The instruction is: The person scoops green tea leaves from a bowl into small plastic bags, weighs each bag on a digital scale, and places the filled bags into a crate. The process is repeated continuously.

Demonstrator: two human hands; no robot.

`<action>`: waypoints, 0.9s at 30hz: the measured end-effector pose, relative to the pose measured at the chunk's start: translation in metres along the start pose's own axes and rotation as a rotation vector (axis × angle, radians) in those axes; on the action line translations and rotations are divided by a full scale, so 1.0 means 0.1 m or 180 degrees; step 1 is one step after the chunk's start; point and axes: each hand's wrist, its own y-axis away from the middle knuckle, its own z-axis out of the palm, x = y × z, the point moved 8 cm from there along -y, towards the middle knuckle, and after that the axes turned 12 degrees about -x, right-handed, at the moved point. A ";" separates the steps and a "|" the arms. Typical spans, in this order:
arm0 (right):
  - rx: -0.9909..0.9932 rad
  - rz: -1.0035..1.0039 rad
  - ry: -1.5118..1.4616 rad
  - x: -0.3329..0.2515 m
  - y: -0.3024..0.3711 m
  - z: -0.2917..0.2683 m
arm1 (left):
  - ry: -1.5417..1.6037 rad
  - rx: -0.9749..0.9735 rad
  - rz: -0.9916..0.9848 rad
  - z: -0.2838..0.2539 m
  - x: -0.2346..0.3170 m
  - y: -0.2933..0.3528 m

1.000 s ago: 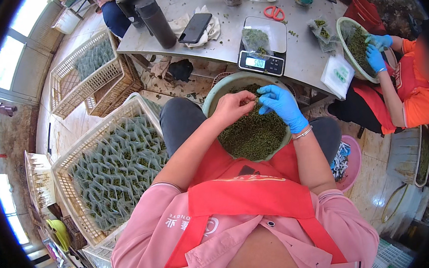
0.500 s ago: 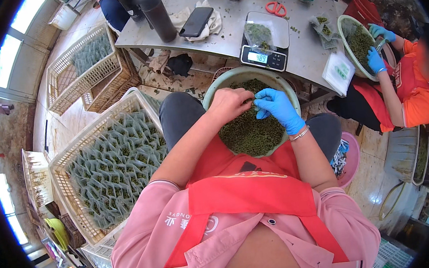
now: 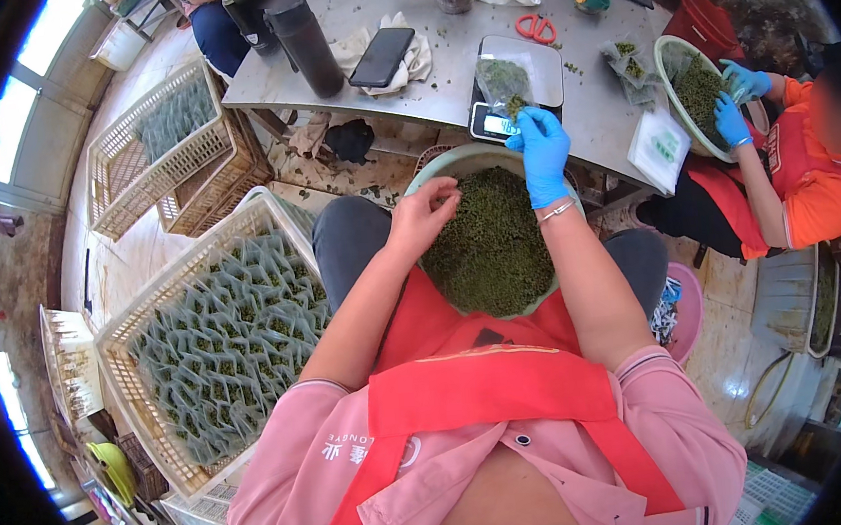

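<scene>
A pale green basin (image 3: 571, 176) full of small green berry-like granules (image 3: 488, 258) sits between my knees. My bare left hand (image 3: 425, 215) hovers above its left side, fingers loosely curled and apart, with nothing visible in them. Over the basin's far right edge reaches my right hand (image 3: 542, 156), in a blue glove. Its fingers are pinched together at the near end of a clear bag of green granules (image 3: 504, 79); what they hold is hidden. That bag lies on a digital scale (image 3: 542, 69), whose display is partly covered by the glove.
A crate (image 3: 115, 357) of upright filled bags stands at left, with stacked crates (image 3: 104, 202) beyond. The metal table (image 3: 434, 42) bears a phone (image 3: 382, 56), tumbler (image 3: 308, 46), red scissors (image 3: 535, 28) and flat bags (image 3: 659, 151). At right, a co-worker's gloved hands (image 3: 732, 119) work over another basin.
My right hand has moved from the basin up to the bag on the scale. My left hand has drawn back a little to the left, and the two hands have parted.
</scene>
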 end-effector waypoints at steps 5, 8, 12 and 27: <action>0.0605 -0.0985 0.2661 -0.30 -0.01 -0.04 | -0.0029 -0.0245 -0.0212 0.01 0.06 0.06; 0.0853 -0.0531 0.3208 -0.36 -0.04 -0.18 | -0.0011 -0.0256 -0.0264 0.02 0.08 0.06; 0.1286 -0.0652 0.3385 -0.60 -0.19 -0.15 | -0.0210 -0.0256 -0.0163 0.04 0.06 0.05; -0.0493 -0.0026 0.3438 -0.07 0.23 -0.15 | -0.0531 -0.0093 -0.0049 0.05 0.10 0.03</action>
